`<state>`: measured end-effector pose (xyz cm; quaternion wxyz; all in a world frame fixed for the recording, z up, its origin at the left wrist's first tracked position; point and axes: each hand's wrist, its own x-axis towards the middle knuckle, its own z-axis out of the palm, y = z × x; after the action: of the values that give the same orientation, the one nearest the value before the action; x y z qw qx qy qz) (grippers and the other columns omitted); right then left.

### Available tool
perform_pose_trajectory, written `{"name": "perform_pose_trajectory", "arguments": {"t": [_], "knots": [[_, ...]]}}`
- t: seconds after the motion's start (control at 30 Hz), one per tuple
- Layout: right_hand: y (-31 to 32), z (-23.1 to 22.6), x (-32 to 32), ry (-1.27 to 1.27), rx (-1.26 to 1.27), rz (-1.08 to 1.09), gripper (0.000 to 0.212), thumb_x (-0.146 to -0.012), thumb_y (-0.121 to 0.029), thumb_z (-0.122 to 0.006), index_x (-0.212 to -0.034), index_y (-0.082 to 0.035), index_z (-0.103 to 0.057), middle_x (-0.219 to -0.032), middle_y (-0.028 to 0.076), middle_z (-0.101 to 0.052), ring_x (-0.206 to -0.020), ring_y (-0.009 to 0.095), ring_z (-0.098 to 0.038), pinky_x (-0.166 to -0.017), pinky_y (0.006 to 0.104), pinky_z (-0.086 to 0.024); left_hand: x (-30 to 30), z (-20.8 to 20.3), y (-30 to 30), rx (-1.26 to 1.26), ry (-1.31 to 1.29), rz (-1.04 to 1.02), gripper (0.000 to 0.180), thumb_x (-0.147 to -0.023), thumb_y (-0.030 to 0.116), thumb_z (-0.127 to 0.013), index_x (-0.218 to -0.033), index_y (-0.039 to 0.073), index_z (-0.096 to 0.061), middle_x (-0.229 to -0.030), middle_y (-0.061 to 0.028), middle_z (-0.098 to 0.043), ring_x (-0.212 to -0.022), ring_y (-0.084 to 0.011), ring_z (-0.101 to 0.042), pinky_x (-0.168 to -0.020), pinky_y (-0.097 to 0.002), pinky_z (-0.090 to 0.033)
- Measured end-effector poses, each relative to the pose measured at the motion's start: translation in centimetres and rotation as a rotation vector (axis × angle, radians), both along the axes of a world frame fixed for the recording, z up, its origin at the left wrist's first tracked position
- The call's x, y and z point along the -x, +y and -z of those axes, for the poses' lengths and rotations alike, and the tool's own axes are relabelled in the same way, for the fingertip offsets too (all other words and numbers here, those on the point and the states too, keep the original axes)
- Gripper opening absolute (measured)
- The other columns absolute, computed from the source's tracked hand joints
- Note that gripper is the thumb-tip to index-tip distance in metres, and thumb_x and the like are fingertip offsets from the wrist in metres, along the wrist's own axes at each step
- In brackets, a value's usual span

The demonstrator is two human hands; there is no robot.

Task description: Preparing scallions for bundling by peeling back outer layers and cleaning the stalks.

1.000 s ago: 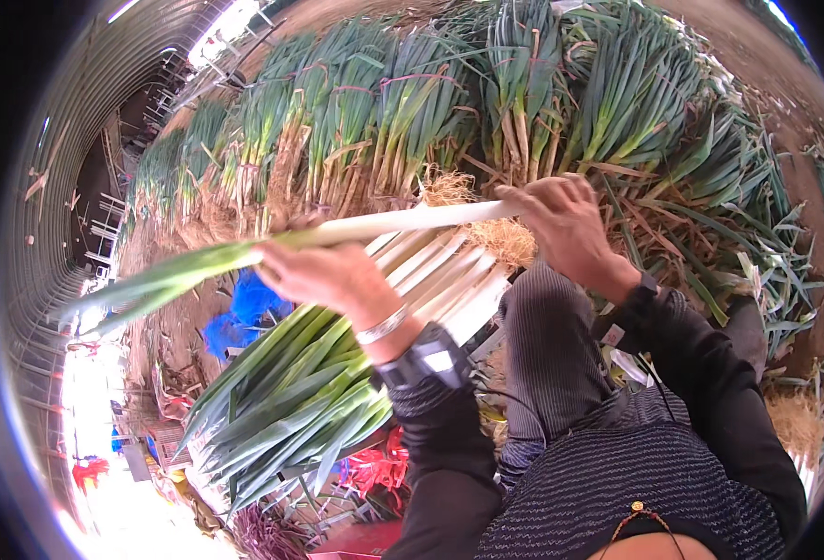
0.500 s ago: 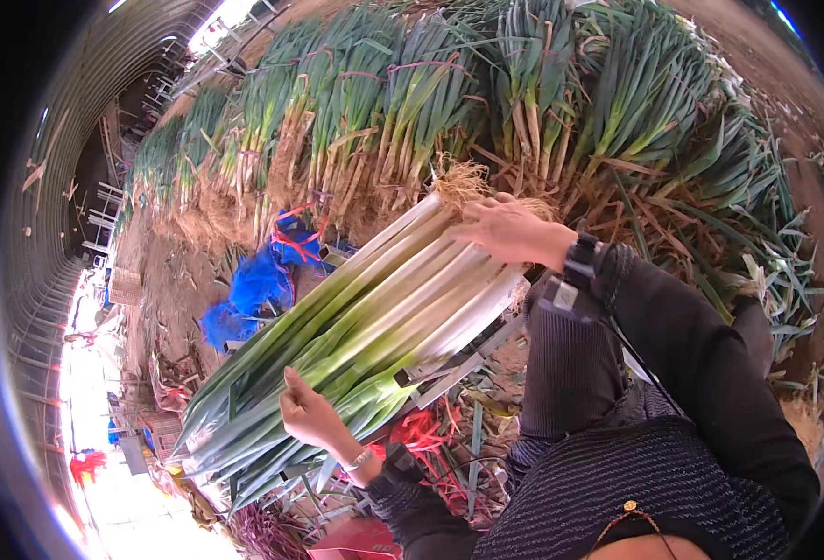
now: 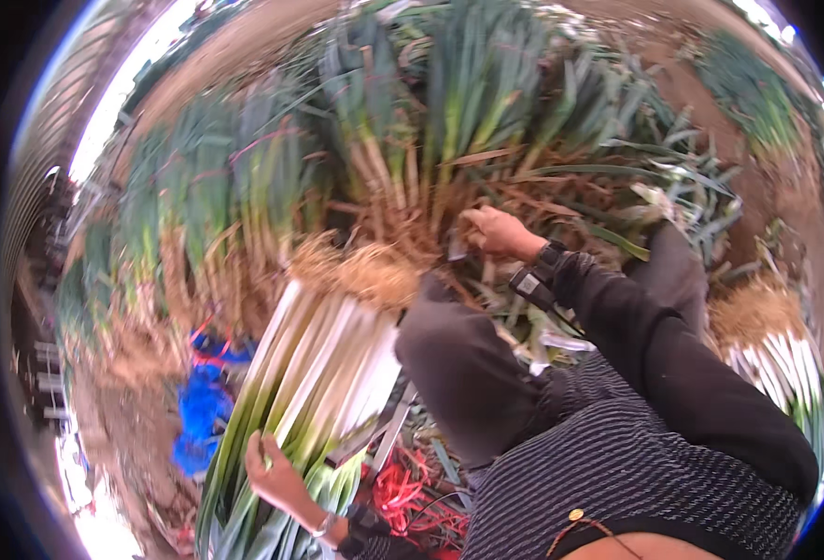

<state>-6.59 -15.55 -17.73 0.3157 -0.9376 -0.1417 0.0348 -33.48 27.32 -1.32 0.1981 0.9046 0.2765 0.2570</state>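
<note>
Our right hand point(image 3: 494, 231) has gone away from the white stems, where it rested half a second ago, and our view has turned also. It is now up and to the right of the pile of long, white-stemmed green leeks point(image 3: 323, 355), near the dark-green leek bundles with brownish stems point(image 3: 468, 93) beyond this pile. Its fingers are curled; one small pale piece point(image 3: 457, 246) shows beneath them, but from the blur we cannot tell if they hold it. Our left hand point(image 3: 281, 476) is above the pile's leafy part, half spread, with nothing visibly grasped. Left of the pile is crumpled blue mesh point(image 3: 202, 415); right of it, tangled red ribbon point(image 3: 398, 490). We judge that handling of the white stems is paused.
</note>
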Motion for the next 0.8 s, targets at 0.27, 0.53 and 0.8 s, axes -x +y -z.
{"name": "perform_pose_trajectory", "arguments": {"t": [0.27,0.53,0.8], "knots": [[-12.8,11.4,6.4,0.319,0.099,0.091,0.036,-0.072,-0.027,-0.061,-0.091,0.004,-0.066,-0.093,0.026,-0.066,-0.091,0.042,-0.064,-0.079,0.0462,-0.051,-14.9,-6.4,-18.7,0.323,-0.336,0.59,0.021,-0.091,0.003,-0.062,-0.11,-0.006,-0.066,-0.098,-0.0138,-0.069,-0.082,-0.0167,-0.066,-0.074,-0.0262,-0.055],[-14.8,12.3,2.0,0.331,0.046,0.211,0.04,-0.08,-0.027,-0.061,-0.113,-0.004,-0.06,-0.107,0.022,-0.061,-0.105,0.04,-0.058,-0.088,0.047,-0.048,-28.0,-5.8,-35.1,0.834,-0.432,0.951,0.017,-0.092,0.005,-0.062,-0.108,-0.001,-0.066,-0.082,-0.0052,-0.068,-0.074,-0.0098,-0.064,-0.066,-0.0223,-0.051],[-14.8,10.7,-10.3,0.078,0.223,0.3,0.066,-0.08,-0.043,-0.063,-0.137,-0.013,-0.049,-0.14,0.018,-0.046,-0.128,0.035,-0.043,-0.102,0.0477,-0.036,-28.2,-0.1,-37.7,0.93,0.075,0.737,0.018,-0.093,0.009,-0.063,-0.108,-0.001,-0.065,-0.078,-0.0038,-0.068,-0.07,-0.0046,-0.058,-0.061,-0.0164,-0.042]]}}
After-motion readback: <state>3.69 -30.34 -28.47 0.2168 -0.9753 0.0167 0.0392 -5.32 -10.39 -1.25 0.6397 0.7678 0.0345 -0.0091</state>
